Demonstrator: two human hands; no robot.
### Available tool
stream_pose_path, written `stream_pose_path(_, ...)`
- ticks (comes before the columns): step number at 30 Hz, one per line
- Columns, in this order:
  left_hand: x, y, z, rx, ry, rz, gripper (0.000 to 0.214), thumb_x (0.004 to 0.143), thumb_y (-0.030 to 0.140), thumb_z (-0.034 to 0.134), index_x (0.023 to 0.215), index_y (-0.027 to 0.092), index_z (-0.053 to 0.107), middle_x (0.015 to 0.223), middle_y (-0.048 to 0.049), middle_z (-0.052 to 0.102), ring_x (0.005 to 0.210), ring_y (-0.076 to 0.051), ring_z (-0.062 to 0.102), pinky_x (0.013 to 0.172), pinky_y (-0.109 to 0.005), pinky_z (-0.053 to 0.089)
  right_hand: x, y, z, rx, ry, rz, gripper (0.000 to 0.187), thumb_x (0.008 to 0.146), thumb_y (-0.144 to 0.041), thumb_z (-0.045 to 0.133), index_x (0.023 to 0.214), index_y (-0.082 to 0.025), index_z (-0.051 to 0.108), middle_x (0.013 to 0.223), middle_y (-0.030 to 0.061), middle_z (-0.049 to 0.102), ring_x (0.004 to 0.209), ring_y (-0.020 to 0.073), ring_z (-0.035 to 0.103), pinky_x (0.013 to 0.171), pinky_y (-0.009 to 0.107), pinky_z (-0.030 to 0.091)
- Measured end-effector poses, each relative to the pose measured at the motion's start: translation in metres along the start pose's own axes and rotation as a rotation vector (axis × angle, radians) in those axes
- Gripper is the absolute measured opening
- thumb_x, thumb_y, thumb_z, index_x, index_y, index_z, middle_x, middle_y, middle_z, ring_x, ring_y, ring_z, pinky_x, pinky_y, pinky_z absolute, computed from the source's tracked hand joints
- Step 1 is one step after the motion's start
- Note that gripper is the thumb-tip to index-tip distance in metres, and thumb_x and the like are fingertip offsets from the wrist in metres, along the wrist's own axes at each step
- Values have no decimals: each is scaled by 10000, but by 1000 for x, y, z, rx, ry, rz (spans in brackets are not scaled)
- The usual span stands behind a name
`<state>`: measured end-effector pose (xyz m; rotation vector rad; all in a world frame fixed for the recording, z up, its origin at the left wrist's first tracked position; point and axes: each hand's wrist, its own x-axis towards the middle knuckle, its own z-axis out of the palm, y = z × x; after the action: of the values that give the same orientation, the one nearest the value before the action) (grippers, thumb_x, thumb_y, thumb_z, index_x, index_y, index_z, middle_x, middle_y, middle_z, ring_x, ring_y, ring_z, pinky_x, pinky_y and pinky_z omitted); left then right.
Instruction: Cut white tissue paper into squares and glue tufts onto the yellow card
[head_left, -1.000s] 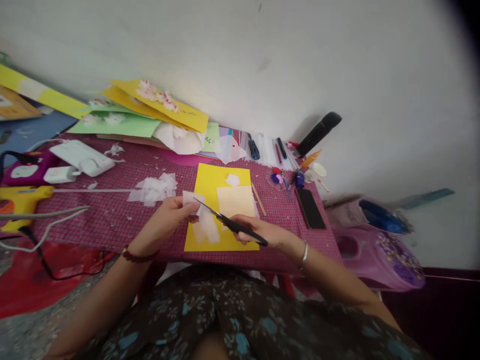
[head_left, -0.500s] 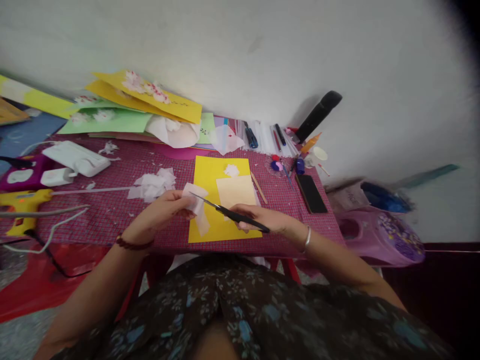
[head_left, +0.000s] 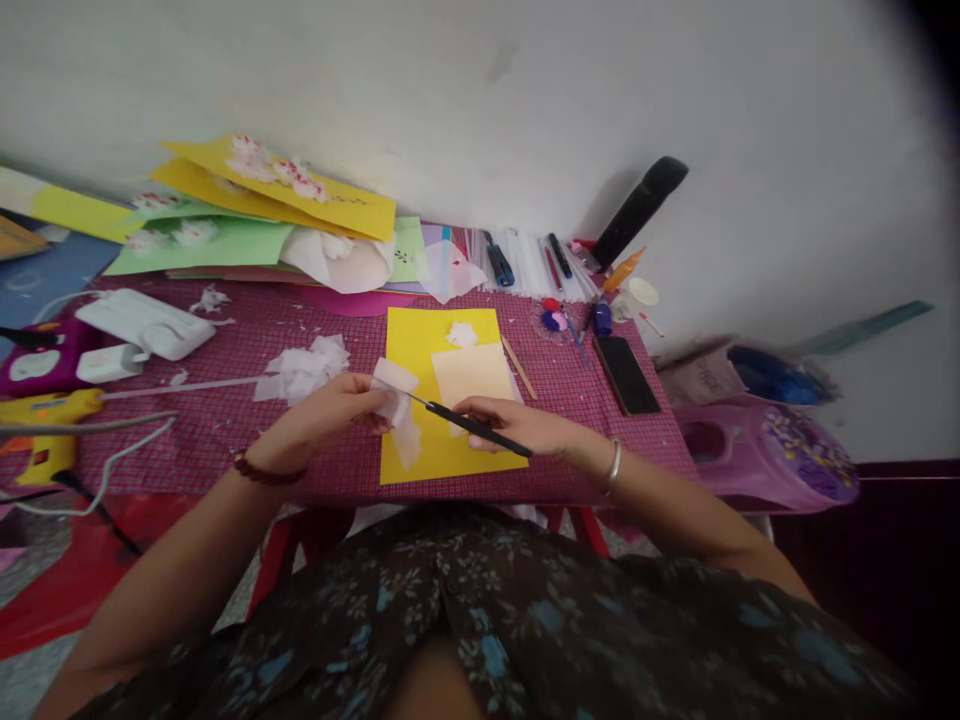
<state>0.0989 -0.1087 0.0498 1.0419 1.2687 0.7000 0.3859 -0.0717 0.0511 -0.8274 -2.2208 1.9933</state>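
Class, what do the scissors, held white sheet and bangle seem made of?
Scissors: probably thin metal blades with greyish sheen, matte black plastic handles.
White sheet: thin matte paper, possibly tissue, looking flimsy.
Bangle: likely polished metal, given its silvery shine.

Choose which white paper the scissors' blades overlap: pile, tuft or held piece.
The held piece, pinched in the left hand with the scissors across it; the pile lies on the tablecloth, the tuft on the yellow sheet.

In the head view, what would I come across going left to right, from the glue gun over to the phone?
Yellow glue gun → left hand → white paper piece → right hand → dark phone.
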Motion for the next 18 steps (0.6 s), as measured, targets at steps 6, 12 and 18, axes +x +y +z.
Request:
stream_pose_path(6, 3, 1, -7, 16, 16, 1, 177, 634, 354, 803, 611, 181, 778, 604, -70, 707, 512, -145, 572, 518, -248, 487, -1, 2, 0, 1, 24, -29, 610, 903, -546, 715, 1306, -117, 555, 895, 6, 517, 792, 137, 447, 681, 286, 392)
stream_pose_path(12, 7, -2, -6, -34, 25, -18, 182, 617, 354, 833, 591, 189, 761, 585, -58, 688, 498, -132, 555, 506, -237, 480, 0, 1, 3, 63, 33, -6, 650, 888, -589, 713, 1303, -116, 551, 932, 20, 527, 795, 134, 475, 657, 276, 417)
stream_pose_path(18, 10, 1, -5, 5, -16, -6, 211, 629, 365, 823, 581, 184, 727, 574, -32, 667, 513, -122, 548, 514, -221, 476, -2, 4, 9, 218, 48, -1, 624, 870, -618, 736, 1236, -142, 566, 880, -15, 510, 702, 95, 469, 588, 244, 403)
